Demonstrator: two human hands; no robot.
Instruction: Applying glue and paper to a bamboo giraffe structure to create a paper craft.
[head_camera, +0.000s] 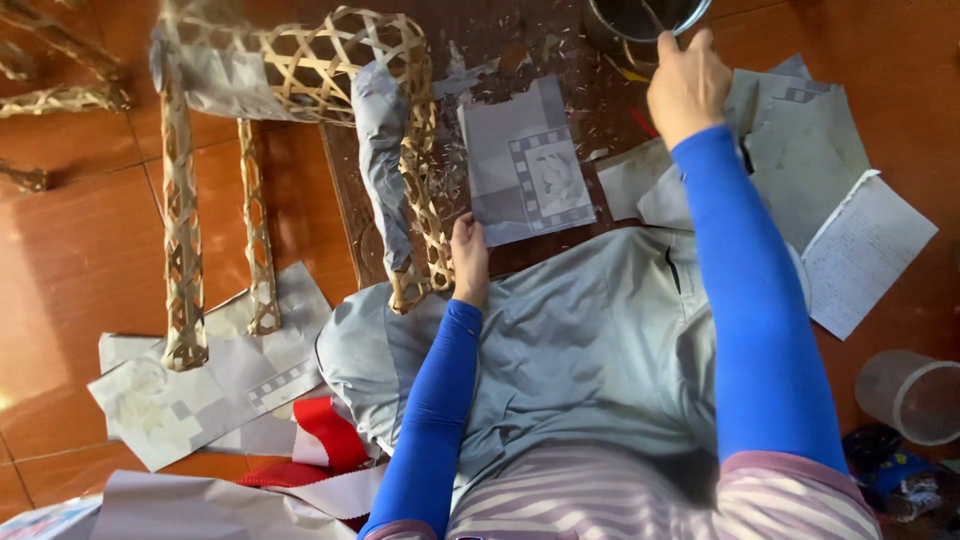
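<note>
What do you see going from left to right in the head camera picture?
Woven bamboo frame → left hand → grey paper sheet → right hand → white written page → clear plastic cup.

Your left hand (468, 262) had little room leftward: the woven bamboo frame (330, 70) and its paper-wrapped leg (385, 160) stood right against it. Ahead, you had the grey paper sheet (525, 170) lying flat, easy to pass over. Your right hand (688, 85) sat at the metal bowl (645, 18); loose papers (800, 150) lay low to its right. The plastic cup (910, 395) stood well apart.
</note>
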